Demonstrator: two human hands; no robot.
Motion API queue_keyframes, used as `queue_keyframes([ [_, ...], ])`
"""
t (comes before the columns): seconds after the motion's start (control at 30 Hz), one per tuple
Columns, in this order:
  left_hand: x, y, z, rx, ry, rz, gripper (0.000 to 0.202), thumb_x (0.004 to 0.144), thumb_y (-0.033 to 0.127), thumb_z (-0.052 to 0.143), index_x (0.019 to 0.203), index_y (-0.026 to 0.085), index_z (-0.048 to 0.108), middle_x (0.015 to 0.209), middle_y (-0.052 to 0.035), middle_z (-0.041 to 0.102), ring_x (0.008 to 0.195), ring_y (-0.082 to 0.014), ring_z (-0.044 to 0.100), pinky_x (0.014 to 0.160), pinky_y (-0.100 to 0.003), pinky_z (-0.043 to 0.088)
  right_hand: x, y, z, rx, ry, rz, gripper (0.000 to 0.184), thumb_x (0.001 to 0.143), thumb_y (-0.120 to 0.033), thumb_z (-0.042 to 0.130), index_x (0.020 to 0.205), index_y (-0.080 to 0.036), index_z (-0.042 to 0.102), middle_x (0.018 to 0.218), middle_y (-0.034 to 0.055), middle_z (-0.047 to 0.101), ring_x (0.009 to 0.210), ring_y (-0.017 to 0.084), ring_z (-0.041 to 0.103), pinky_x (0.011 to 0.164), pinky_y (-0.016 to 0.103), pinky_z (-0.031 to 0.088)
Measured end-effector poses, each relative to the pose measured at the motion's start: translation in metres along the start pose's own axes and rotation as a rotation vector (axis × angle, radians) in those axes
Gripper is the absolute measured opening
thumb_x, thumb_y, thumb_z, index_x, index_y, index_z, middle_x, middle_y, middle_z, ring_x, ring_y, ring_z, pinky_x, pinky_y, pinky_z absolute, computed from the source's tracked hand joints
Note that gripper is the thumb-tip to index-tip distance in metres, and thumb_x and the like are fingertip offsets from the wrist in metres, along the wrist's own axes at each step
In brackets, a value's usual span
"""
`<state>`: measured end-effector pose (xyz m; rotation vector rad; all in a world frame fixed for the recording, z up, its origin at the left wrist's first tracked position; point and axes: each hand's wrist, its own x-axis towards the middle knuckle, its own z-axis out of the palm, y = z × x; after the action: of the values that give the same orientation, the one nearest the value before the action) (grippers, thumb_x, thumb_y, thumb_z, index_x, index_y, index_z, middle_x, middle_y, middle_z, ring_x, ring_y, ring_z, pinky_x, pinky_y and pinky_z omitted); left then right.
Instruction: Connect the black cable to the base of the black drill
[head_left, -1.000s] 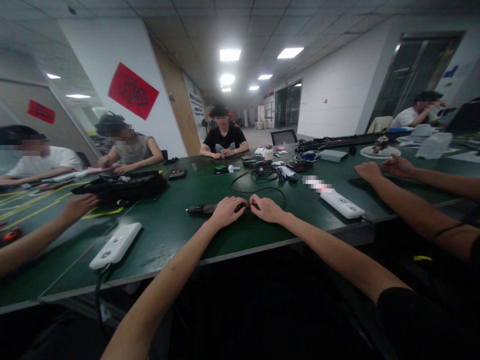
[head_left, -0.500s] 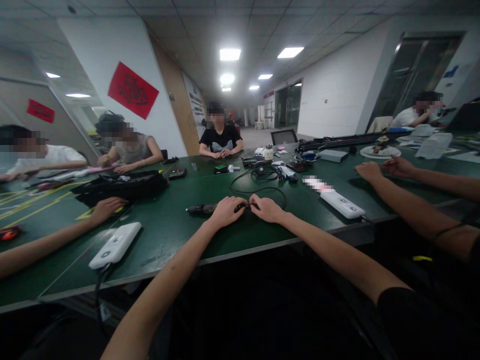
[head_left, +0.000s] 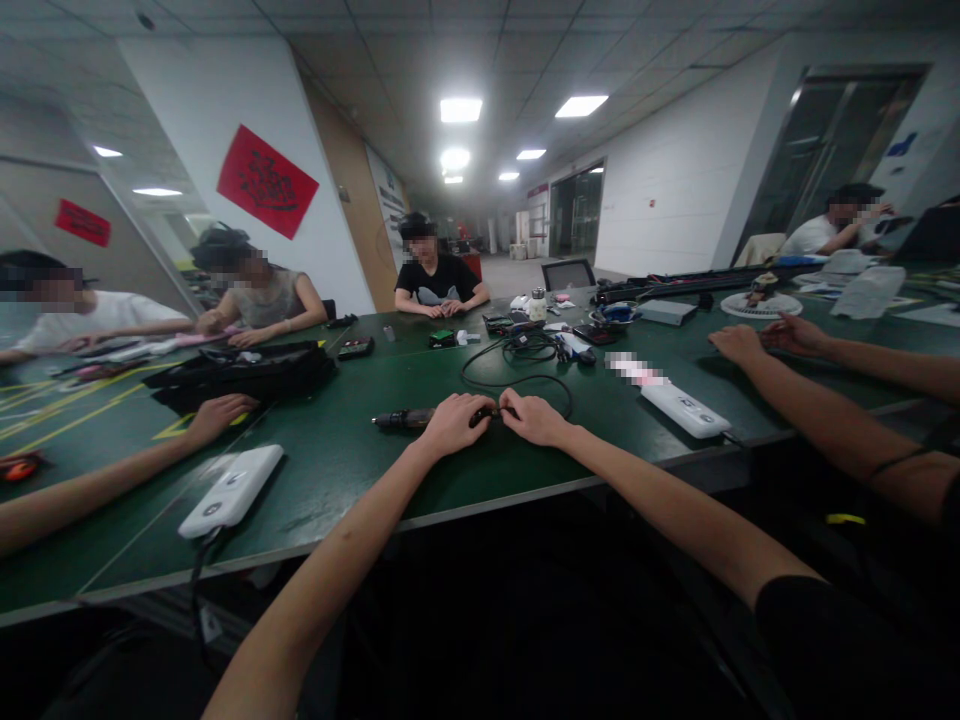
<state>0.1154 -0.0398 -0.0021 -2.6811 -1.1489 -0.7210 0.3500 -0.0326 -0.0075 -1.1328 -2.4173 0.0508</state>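
A dark electric screwdriver point(head_left: 403, 419) lies on the green table, its narrow tip pointing left. My left hand point(head_left: 456, 422) is closed round its rear end, fingers curled over it. Right beside it, my right hand point(head_left: 534, 416) pinches the cord end where it meets the screwdriver; the exact joint is mostly hidden by my fingers. From there a thin black cord point(head_left: 568, 392) loops away behind my right hand toward a coil of cable point(head_left: 517, 345) farther back.
White power strips lie left point(head_left: 232, 490) and right point(head_left: 686, 408). A black bag point(head_left: 240, 372) rests left, near a co-worker's hand point(head_left: 221, 415). Another person's hands point(head_left: 739, 345) are at right, by a round white part point(head_left: 761, 305). Tools and electronics clutter the middle back; people sit around.
My hands and the screwdriver stay in practically the same place. The person across the table has shifted slightly left, and the one at far left has moved an arm a little.
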Motion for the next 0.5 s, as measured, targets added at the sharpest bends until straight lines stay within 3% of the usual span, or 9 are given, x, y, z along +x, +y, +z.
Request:
queue_keyframes([
  [0.33, 0.0016, -0.0021, 0.0019, -0.013, 0.019, -0.024, 0.023, 0.103, 0.044, 0.053, 0.107, 0.027, 0.067, 0.106, -0.0025, 0.072, 0.098, -0.0214, 0.067, 0.091, -0.036, 0.047, -0.0004, -0.0009, -0.001, -0.002, 0.0, 0.002, 0.021, 0.106, -0.034, 0.051, 0.123, -0.021, 0.055, 0.099, 0.0061, 0.074, 0.09, 0.022, 0.069, 0.077, 0.027, 0.038],
  [0.5, 0.0011, -0.0018, 0.0023, -0.015, 0.013, -0.022, 0.022, 0.101, 0.043, 0.055, 0.11, 0.027, 0.068, 0.106, -0.0024, 0.073, 0.098, -0.0217, 0.067, 0.093, -0.038, 0.047, -0.001, -0.0005, -0.0005, -0.002, 0.007, -0.002, 0.021, 0.105, -0.034, 0.051, 0.122, -0.021, 0.055, 0.098, 0.0054, 0.074, 0.089, 0.022, 0.069, 0.077, 0.027, 0.038],
])
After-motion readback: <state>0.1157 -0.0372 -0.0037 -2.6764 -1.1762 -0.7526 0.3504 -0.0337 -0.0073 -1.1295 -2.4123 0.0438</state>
